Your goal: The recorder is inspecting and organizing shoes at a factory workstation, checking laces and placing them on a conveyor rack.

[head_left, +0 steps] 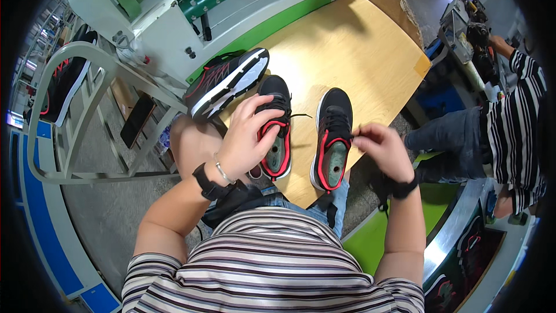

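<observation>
Two black sneakers with red-edged collars, white soles and green inserts stand side by side on the wooden tabletop, toes pointing away from me. My left hand [250, 133] lies over the left sneaker [274, 86], fingers curled round its tongue and collar, with a loose black lace [301, 115] sticking out to the right. Beside the right sneaker [336, 106], my right hand [383, 146] is closed in a pinch at the lacing's edge. A dark lace seems to be between thumb and forefinger. Another sneaker [230, 81] rests on its side at the left, white sole showing.
The wooden tabletop [370, 52] reaches toward a cardboard edge [394, 3]. A white and green machine [231, 20] stands beyond it. At left is a metal rack [87, 52] bearing a shoe [68, 84]. Another person in a striped shirt [515, 127] works at right.
</observation>
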`<state>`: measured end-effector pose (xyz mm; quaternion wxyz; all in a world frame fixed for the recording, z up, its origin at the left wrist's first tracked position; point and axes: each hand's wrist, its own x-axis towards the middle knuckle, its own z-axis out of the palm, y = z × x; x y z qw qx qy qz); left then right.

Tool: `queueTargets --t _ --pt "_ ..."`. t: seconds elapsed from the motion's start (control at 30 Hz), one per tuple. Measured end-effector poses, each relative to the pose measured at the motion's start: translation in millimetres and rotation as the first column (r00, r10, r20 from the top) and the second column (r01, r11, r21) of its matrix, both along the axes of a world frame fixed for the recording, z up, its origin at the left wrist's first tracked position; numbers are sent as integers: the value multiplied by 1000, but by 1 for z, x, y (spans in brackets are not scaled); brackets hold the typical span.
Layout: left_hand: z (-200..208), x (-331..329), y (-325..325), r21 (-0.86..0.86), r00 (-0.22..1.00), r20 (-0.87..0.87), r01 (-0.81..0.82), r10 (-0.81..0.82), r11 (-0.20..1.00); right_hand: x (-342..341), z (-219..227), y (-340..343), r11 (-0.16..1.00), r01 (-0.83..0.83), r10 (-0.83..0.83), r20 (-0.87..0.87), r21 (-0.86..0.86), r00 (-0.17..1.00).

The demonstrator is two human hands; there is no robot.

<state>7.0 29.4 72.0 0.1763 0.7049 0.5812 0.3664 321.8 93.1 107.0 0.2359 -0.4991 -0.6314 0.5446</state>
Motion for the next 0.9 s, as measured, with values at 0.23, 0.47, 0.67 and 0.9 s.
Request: queueTargets --t 0.23,0.47,0.67,0.9 --pt "-10 -3 -12 -30 1000 26 18 -17 999 -30 1 -55 837 -224 15 388 499 921" --pt "2 5 -11 121 997 -73 4 5 993 -37 -8 -22 838 -155 -76 393 523 917" --pt "-7 14 -2 148 936 -346 -6 57 989 -42 -9 -27 729 -239 -119 463 641 878" --pt "-16 -1 22 131 957 -263 -90 122 987 -33 -4 -35 756 -291 -90 533 587 841"
